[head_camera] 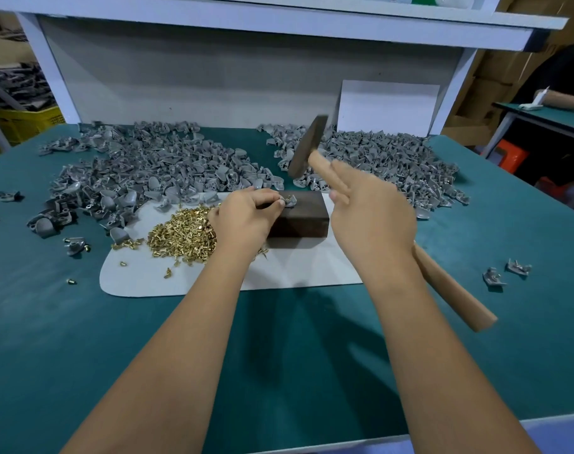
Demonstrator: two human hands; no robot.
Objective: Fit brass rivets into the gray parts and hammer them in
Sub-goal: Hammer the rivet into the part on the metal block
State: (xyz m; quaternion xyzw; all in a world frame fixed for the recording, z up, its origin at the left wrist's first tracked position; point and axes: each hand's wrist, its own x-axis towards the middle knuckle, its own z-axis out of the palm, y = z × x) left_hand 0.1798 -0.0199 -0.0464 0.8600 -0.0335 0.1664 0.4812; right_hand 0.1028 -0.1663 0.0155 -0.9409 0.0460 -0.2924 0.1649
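My left hand (246, 217) pinches a small gray part (289, 201) with brass rivets in it, holding it on top of a dark metal block (298, 221). My right hand (370, 214) grips the wooden handle of a hammer (307, 149), whose dark head is raised and blurred above the block. The handle's end (456, 290) sticks out to the right below my wrist. A heap of loose brass rivets (181, 234) lies on a white mat (298, 270) just left of the block.
Two big piles of gray parts cover the green table, one at the left (141, 168) and one at the right (387, 158). Two stray parts (505, 273) lie at the right. A white board (387, 106) leans at the back. A person sits far right.
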